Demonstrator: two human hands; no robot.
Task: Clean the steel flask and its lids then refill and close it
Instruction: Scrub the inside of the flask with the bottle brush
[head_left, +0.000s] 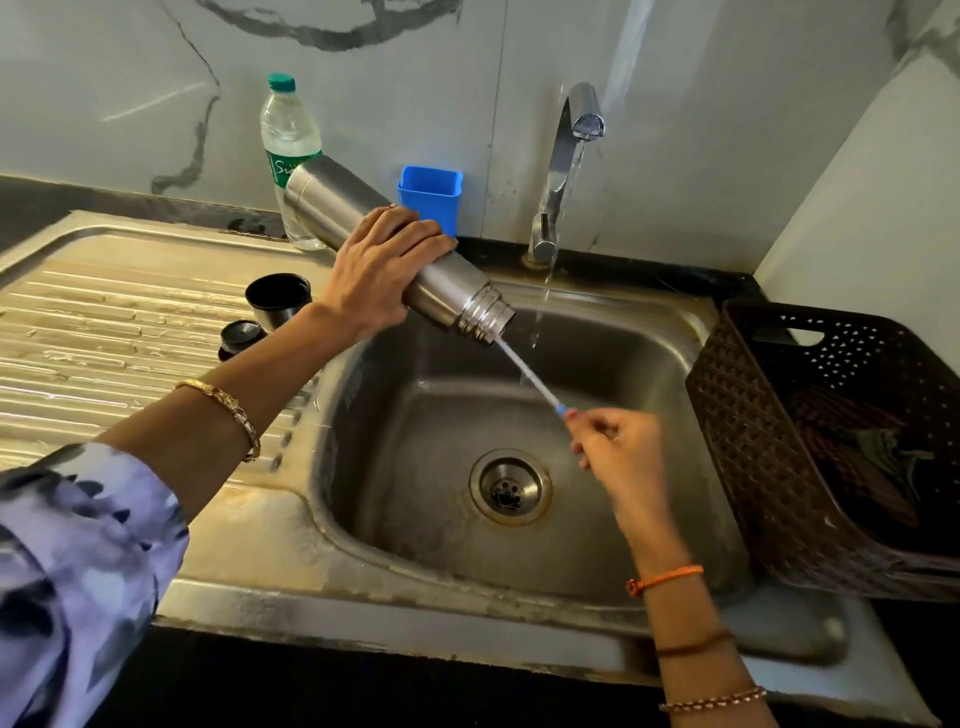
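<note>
Marble-patterned wall panels back a steel sink (649, 332) set in a dark counter, with a ribbed draining board on its left. From the head view, the left hand (382, 270) grips the steel flask (337, 200) round its middle, holding it tilted over the basin with its threaded mouth pointing down to the right. A thin brush handle (527, 371) runs out of that mouth to the right hand (615, 449), whose fingers pinch its blue end above the drain (510, 486). Just right of the mouth, water falls from the tap (563, 156). On the draining board stand a black cup lid (279, 301) and a smaller black stopper (240, 336), close beside the left forearm. A plastic water bottle (288, 135) and a blue holder (431, 195) stand at the far wall behind the flask. A brown perforated basket (769, 447) crowds the sink's right edge.
</note>
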